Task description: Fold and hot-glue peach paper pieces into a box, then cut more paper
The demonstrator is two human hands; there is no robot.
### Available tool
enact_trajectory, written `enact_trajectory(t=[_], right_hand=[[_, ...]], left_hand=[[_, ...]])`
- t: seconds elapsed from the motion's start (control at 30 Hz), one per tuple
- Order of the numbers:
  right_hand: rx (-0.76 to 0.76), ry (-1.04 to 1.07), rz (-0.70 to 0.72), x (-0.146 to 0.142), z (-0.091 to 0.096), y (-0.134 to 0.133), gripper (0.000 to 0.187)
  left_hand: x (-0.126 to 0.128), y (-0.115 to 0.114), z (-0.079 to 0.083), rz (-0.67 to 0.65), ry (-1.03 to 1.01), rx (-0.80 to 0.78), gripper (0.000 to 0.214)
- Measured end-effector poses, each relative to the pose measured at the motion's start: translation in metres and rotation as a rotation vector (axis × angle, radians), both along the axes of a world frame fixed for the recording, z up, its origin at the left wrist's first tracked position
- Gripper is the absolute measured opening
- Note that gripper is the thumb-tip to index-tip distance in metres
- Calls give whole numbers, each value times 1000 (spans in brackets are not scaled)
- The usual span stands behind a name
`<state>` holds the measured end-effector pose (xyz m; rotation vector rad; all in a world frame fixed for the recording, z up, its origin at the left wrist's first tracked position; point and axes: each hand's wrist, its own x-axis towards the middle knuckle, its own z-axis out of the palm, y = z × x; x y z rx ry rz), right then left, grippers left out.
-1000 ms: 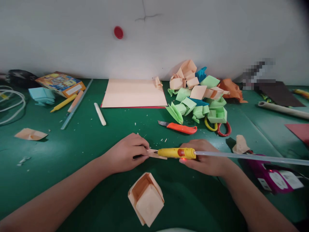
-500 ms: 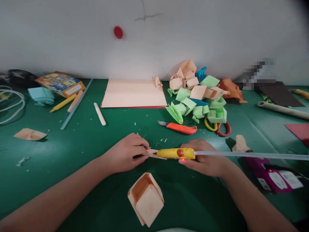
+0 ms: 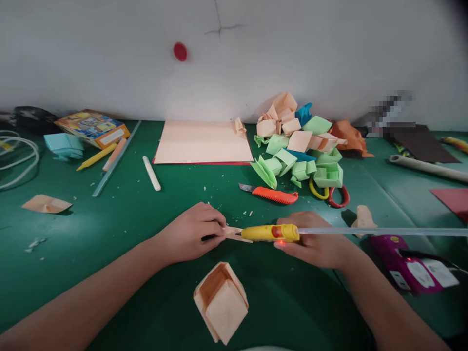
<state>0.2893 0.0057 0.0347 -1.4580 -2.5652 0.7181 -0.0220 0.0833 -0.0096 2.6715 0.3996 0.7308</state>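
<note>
My left hand (image 3: pixel 199 232) is closed, pinching a small peach paper piece (image 3: pixel 231 233) just above the table. My right hand (image 3: pixel 310 241) wraps round a yellow hot glue gun (image 3: pixel 269 232), its handle hidden beneath. The gun's dark nozzle meets the paper or lies just over it; I cannot tell which. A long clear glue stick (image 3: pixel 373 231) sticks out of its back to the right, and a small red light glows on its side. Nearer to me, between my forearms, lies a folded peach paper box (image 3: pixel 226 304) with an open hollow.
An orange utility knife (image 3: pixel 276 194) lies beyond my hands, blade out. Behind it are scissors (image 3: pixel 339 196) and a heap of folded papers (image 3: pixel 300 144). A purple power strip (image 3: pixel 402 265) sits by my right forearm. Peach sheets (image 3: pixel 203 141) lie against the wall.
The glue gun and my right hand have shifted slightly to the right, so more of the peach paper shows by the nozzle. My left hand keeps its pinch in nearly the same spot.
</note>
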Motion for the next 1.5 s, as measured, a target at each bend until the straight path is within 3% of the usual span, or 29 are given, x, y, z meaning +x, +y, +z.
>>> enact_trajectory(t=[0.6,0.87,1.27,1.5], right_hand=[[12,120,-76,6,-5,-3,39],[-20,178,-50,0,1,-1,30],[72,160,-33,-2,-3,-2,30],[86,157,-50,0,0,-2,33]], left_hand=[[-2,0,-1,15,20,-31,7],[-1,-2,0,46,23,-35,8],[-1,-2,-2,26,5,-14,7],[-3,-2,-1,87,40,-43,19]])
